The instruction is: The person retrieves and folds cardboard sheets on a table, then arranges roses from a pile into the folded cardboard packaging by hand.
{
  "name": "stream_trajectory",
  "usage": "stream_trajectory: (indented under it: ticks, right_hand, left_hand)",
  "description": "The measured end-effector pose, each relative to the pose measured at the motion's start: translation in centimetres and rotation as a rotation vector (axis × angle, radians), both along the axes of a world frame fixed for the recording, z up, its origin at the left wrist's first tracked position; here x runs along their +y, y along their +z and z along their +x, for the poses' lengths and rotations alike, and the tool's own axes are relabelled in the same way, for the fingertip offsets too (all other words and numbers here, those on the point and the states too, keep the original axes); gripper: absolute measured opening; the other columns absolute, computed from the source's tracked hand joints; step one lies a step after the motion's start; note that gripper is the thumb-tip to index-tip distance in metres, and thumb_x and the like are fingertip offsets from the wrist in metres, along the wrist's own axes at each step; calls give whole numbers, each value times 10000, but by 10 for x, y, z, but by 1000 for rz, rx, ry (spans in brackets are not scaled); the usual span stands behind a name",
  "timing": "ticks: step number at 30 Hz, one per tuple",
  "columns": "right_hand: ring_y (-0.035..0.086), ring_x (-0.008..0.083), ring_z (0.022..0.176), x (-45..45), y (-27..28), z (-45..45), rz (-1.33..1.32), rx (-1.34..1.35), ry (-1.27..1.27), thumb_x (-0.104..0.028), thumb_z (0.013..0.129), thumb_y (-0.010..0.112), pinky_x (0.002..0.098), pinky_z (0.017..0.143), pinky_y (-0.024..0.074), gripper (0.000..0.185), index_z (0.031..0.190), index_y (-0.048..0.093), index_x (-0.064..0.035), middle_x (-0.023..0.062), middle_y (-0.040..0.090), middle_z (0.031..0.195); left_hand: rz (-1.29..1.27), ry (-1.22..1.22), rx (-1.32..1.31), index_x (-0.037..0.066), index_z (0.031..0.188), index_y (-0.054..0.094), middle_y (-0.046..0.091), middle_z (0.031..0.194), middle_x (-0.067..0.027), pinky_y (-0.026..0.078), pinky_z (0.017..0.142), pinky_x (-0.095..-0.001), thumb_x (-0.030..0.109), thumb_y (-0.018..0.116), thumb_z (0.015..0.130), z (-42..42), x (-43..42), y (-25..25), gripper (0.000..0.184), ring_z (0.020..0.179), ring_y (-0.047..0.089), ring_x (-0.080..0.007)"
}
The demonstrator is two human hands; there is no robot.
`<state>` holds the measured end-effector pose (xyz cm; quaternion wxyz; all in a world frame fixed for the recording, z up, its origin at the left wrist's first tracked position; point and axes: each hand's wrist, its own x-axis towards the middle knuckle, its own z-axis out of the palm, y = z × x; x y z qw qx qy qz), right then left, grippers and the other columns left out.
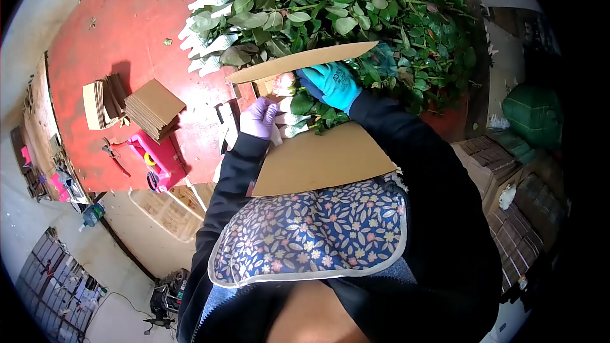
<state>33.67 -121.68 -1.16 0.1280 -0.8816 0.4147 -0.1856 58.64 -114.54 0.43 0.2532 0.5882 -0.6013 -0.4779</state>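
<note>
Head: your left grip [258,119] looked curled, right grip [333,84] part-hidden, holds unclear; flap [305,61] pressure could have bruised the rose [284,83].

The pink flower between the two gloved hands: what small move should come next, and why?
Perhaps the left hand should gently settle the pink flower against the white sleeves: it is close by, the right hand is in beside the far cardboard panel, and the near cardboard panel lies folded away, leaving access.
</note>
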Motion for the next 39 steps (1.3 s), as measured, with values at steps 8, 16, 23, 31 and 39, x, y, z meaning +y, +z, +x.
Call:
stream_trajectory:
  ticks: [8, 16, 23, 31, 39]
  right_hand:
    - [583, 339, 1051, -1, 4, 3, -30, -25, 3, -175, 853, 653, 449, 865, 487, 352, 1192, 619, -88, 116, 589, 1190]
    - [598, 351, 1019, -2, -1, 2, 29, -66, 11, -176, 844, 657, 454, 841, 496, 385, 1219, 600, -108, 115, 592, 1189]
    - [619, 286, 761, -3, 84, 5, -65, -38, 71, -341, 893, 610, 444, 669, 496, 387, 1225, 601, -141, 88, 616, 1032]
    - [656, 278, 722, 16, 68, 10, 477, 422, 384, -230, 852, 584, 441, 578, 494, 122, 898, 611, -120, 108, 597, 859]
    - [672, 281, 762, 21, 63, 14, 297, 602, 394, -99, 819, 564, 431, 511, 511, 67, 870, 606, -88, 129, 608, 886]
  left_hand:
    - [424, 386, 427, 52, 890, 610, 605, 773, -29, 489, 635, -283, 217, 571, 977, 75, -3, 22, 191, 681, 577, -141]
    - [375, -119, -98, 40, 948, 631, 610, 705, -39, 482, 659, -276, 185, 667, 911, -4, 1, 29, 154, 658, 559, -115]
    - [162, -51, -95, 35, 921, 632, 638, 723, -94, 500, 664, -305, 117, 591, 930, -2, 12, 17, 92, 668, 608, -168]
    - [99, 22, -24, 43, 906, 635, 642, 730, -173, 521, 641, -378, 145, 582, 931, -5, 16, 5, 117, 680, 659, -318]
    - [-186, 298, -195, 46, 888, 640, 633, 720, -139, 508, 613, -361, 137, 592, 927, 21, 37, 8, 110, 652, 633, -295]
